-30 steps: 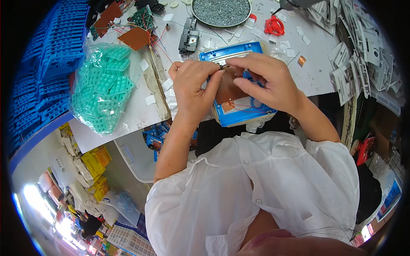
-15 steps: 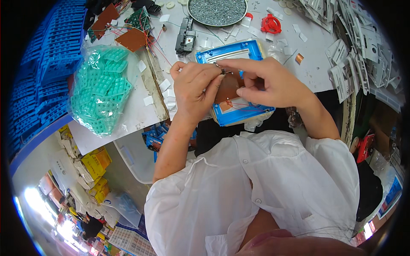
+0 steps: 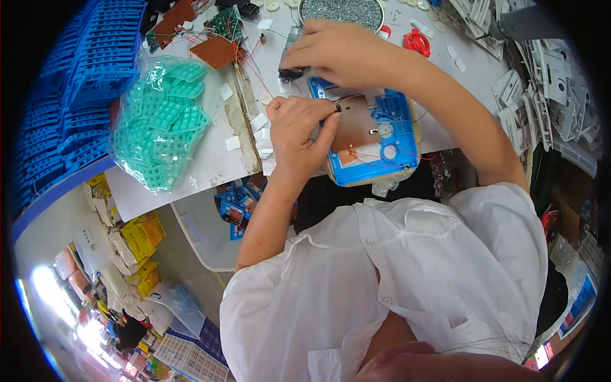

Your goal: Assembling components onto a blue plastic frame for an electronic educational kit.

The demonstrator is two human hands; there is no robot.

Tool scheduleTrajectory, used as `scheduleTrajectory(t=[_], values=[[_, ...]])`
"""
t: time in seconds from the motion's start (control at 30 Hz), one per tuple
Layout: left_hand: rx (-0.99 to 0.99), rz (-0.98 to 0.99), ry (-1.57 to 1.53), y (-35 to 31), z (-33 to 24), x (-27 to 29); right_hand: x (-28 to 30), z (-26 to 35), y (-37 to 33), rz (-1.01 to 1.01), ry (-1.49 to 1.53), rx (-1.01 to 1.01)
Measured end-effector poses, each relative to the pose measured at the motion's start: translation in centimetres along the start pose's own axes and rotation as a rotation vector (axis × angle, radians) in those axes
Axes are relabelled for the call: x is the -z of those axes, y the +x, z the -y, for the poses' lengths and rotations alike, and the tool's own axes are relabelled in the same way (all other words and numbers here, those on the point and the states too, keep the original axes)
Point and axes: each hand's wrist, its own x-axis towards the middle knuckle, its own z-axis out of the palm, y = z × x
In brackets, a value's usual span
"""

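In front of me a blue plastic casing [image 3: 407,137] has a brown circuit board [image 3: 356,126] resting on it, with thin red wires trailing off. My left hand [image 3: 300,134] is at the casing's left edge, thumb and fingers pinching a small black part [image 3: 338,108] with thin wires. Farther off, my right hand [image 3: 347,54] reaches left across the casing's far end, its fingers outstretched over a dark, boxy device [image 3: 291,71]. They partly cover that device; whether they touch it cannot be made out.
A round dish of small metal screws [image 3: 344,11] stands behind my right hand, with a red plastic ring [image 3: 417,42] to its right. A bag of green keypads [image 3: 162,124] lies left, beside stacked blue parts [image 3: 76,95]. White plastic panels [image 3: 541,83] pile up right.
My right hand has left the circuit board and moved away and left, over the dark device. The left hand keeps its pinch at the casing. The whole view has shifted slightly.
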Motion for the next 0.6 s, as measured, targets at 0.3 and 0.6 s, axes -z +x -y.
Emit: scheduleTrajectory(t=[0.3,0.6], values=[[-0.054,-0.004,0.001,-0.3,0.2,-0.6,-1.5,-0.9,4.4,0.057,-0.16,0.022],[0.177,-0.181,-0.155,-1.7,1.3,-0.7,7.0,3.6,-6.9,-0.166,0.531,-0.102]])
